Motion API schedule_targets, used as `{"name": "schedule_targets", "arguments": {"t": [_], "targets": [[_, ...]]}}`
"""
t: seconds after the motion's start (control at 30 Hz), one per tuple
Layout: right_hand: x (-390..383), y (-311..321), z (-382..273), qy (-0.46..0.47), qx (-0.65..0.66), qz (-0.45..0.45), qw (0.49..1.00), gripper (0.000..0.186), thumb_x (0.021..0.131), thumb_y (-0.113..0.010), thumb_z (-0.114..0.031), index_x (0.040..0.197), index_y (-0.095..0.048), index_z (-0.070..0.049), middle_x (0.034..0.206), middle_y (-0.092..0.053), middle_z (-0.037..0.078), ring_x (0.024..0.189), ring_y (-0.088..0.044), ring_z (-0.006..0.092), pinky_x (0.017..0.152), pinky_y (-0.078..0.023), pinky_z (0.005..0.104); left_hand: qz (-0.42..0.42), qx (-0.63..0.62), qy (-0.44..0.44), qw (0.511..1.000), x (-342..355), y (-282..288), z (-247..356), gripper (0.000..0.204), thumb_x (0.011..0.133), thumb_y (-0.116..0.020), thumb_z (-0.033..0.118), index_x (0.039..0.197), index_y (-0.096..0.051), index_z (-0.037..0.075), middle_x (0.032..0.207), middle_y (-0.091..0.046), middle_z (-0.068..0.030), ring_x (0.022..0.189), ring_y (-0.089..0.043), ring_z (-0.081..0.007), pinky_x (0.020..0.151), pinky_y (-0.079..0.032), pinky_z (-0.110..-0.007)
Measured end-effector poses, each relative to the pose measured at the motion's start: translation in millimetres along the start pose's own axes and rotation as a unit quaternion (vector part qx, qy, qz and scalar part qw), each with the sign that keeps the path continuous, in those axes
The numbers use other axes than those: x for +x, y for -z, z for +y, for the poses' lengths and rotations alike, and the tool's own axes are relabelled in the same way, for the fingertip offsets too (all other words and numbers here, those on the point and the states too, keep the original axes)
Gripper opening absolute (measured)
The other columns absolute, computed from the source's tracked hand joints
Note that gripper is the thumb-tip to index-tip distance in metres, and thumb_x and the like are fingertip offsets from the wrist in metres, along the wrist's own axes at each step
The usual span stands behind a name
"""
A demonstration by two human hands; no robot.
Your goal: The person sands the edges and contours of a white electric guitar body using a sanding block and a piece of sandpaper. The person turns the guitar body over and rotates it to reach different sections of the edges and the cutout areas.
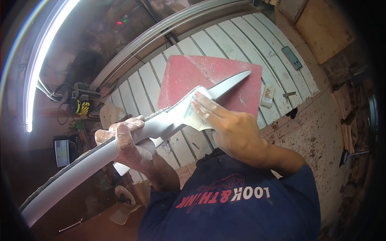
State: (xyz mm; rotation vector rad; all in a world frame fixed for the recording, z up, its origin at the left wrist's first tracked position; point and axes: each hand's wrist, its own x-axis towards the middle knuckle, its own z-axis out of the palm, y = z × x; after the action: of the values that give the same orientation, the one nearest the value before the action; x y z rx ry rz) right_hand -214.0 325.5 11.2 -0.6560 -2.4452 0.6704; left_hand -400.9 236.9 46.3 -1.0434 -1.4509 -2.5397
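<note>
A long pale grey-white moulded piece (82,175) with a dark, rough edge runs diagonally from the lower left to a narrow tip over a red board (183,72). My left hand (133,146) is wrapped round it left of the middle. Fingers of my right hand (229,126) press a cream paper sheet (192,118), perhaps abrasive, against its upper part; the right thumb is hidden. Part of another white piece shows beneath the long one.
Below lies a slatted white table (213,36), with a phone (291,58) and a small pale block (267,95) on its right. A metal rail and machine (82,98) stand at back left. A monitor (62,150) and bright tube light (44,64) are at left.
</note>
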Motion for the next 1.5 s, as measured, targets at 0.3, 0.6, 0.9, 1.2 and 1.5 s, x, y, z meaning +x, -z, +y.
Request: {"name": "schedule_targets", "arguments": {"t": [0.3, 0.6, 0.9, 1.2, 1.5], "targets": [[-2.4, -28.7, 54.7, -0.163, 0.268, -0.033, 0.949, 0.060, 0.084, -0.053, 0.000, 0.144, -0.053, -0.002, 0.148, -0.054, 0.020, 0.127, -0.061, 0.0351, 0.110, -0.048, 0.0406, 0.001, -0.019, 0.048, 0.999, -5.3, 4.9, 0.5, 0.015, 0.091, -0.068, 0.005, 0.092, -0.054, 0.013, 0.074, -0.062, -0.0057, 0.069, -0.063, -0.0192, 0.075, -0.056, -0.041], [-41.1, -107.9, 289.8, -0.216, 0.045, 0.111, 0.969, 0.061, 0.084, -0.048, 0.002, 0.143, -0.058, -0.008, 0.149, -0.054, 0.014, 0.135, -0.056, 0.0276, 0.114, -0.043, 0.0359, -0.022, -0.015, 0.055, 0.998, 1.3, -5.2, -5.0, 0.015, 0.092, -0.068, 0.010, 0.090, -0.055, 0.016, 0.075, -0.064, -0.0028, 0.070, -0.062, -0.0168, 0.073, -0.053, -0.038], [-35.8, -114.7, 311.3, -0.216, 0.115, 0.115, 0.963, 0.056, 0.086, -0.045, 0.003, 0.140, -0.060, -0.007, 0.143, -0.059, 0.016, 0.129, -0.060, 0.0305, 0.112, -0.046, 0.0356, 0.031, -0.004, 0.059, 0.998, 8.5, -1.5, -9.9, 0.016, 0.091, -0.069, 0.013, 0.090, -0.054, 0.018, 0.072, -0.056, 0.0010, 0.067, -0.058, -0.0136, 0.070, -0.052, -0.034], [-25.4, -98.7, 179.5, -0.085, 0.237, 0.044, 0.967, 0.053, 0.086, -0.046, 0.003, 0.136, -0.062, -0.004, 0.140, -0.060, 0.021, 0.118, -0.067, 0.0343, 0.107, -0.050, 0.0402, 0.078, 0.012, 0.037, 0.996, 12.5, 9.1, -14.4, 0.018, 0.091, -0.065, 0.014, 0.092, -0.048, 0.016, 0.071, -0.057, 0.0010, 0.062, -0.059, -0.0128, 0.062, -0.053, -0.029], [-11.2, -103.2, 217.2, -0.145, 0.097, 0.036, 0.984, 0.056, 0.086, -0.047, 0.006, 0.141, -0.056, -0.001, 0.147, -0.053, 0.021, 0.124, -0.061, 0.0360, 0.105, -0.051, 0.0404, 0.067, 0.023, 0.030, 0.997, 17.8, 2.0, -14.9, 0.017, 0.091, -0.067, 0.015, 0.094, -0.050, 0.017, 0.072, -0.059, 0.0005, 0.064, -0.059, -0.0121, 0.067, -0.053, -0.030]]}}
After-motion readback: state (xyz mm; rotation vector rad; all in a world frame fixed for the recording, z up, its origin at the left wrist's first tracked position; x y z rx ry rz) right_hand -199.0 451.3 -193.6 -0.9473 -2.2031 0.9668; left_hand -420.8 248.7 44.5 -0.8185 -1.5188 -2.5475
